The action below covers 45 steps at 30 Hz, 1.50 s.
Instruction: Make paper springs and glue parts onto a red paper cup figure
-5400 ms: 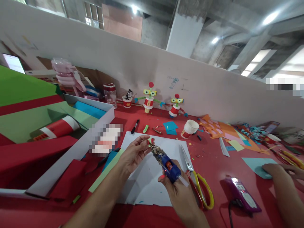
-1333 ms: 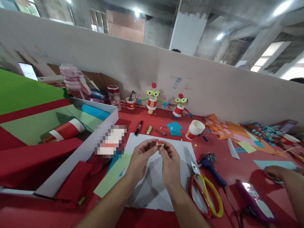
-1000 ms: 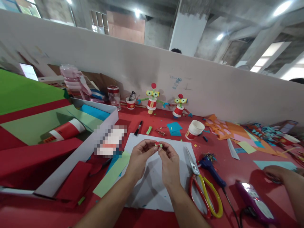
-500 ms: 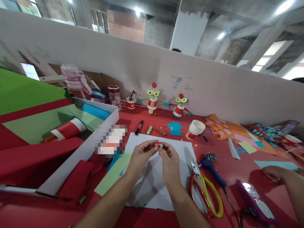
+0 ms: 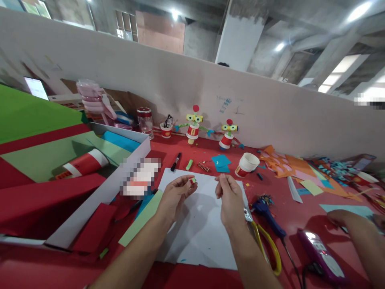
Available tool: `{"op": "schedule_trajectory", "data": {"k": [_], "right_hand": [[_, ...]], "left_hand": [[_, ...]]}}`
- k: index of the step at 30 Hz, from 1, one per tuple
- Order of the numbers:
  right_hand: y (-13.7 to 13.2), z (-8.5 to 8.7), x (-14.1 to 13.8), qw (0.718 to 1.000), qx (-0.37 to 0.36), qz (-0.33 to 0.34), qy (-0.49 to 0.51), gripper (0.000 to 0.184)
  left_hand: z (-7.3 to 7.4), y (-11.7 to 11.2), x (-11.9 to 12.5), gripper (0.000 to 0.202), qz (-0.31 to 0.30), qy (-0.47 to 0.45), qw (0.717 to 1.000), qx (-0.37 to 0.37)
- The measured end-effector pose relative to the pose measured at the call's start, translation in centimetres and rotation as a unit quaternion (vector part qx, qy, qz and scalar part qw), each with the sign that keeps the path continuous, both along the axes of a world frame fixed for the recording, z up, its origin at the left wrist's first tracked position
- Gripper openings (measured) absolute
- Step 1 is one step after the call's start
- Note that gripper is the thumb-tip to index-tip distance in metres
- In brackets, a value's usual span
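Note:
Between the thumb and fingertips of my left hand (image 5: 173,197) is a small red and light-green folded paper piece (image 5: 193,181). My right hand (image 5: 231,200) hovers apart from it, its thumb and fingers pinched together; anything inside that pinch is hidden. Both hands are over a white sheet (image 5: 200,237). Beyond the sheet lie a green paper spring (image 5: 189,164), a brown-red coil (image 5: 203,166) and blue paper squares (image 5: 221,163). My right forearm partly covers the scissors (image 5: 269,249) with a yellow handle.
An open box (image 5: 120,170) with coloured paper stands at left. Two paper-cup figures (image 5: 193,131) stand by the wall. Stacked cups (image 5: 247,164), a blue glue gun (image 5: 269,216) and a purple device (image 5: 321,257) are on the right. Another person's hand (image 5: 339,218) rests on blue paper.
My hands have come apart. The right one moved right, over the scissors; the left shifted slightly left, keeping the small paper piece.

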State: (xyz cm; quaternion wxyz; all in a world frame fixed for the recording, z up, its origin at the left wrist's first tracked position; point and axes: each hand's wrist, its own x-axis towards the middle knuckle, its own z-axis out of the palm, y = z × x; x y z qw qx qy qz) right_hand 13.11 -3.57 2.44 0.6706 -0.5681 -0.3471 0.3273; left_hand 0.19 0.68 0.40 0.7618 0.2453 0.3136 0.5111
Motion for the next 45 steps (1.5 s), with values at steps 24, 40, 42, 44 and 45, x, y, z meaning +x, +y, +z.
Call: {"op": "schedule_trajectory", "data": {"k": [24, 40, 42, 44, 45], "right_hand": [[-1.1, -2.5, -1.7, 0.994, -0.026, 0.015, -0.105, 0.011], [-1.1, -2.2, -1.9, 0.999, 0.01, 0.045, -0.024, 0.014], [-0.7, -2.4, -1.4, 0.99, -0.001, 0.088, 0.107, 0.014], [-0.4, -2.7, -0.9, 0.978, -0.005, 0.119, 0.17, 0.014], [-0.3, -2.8, -0.8, 0.975, -0.006, 0.129, 0.179, 0.015]], "left_hand": [[-0.6, -1.7, 1.3, 0.029, 0.004, 0.12, 0.99, 0.079], [-0.3, -1.4, 1.2, 0.023, 0.001, 0.104, 0.994, 0.033], [-0.1, -1.4, 1.1, 0.022, -0.021, 0.076, 0.997, 0.017], [0.0, -1.4, 1.1, 0.022, -0.039, 0.057, 0.998, 0.005], [0.0, -1.4, 1.0, 0.022, -0.045, 0.053, 0.998, 0.005]]}}
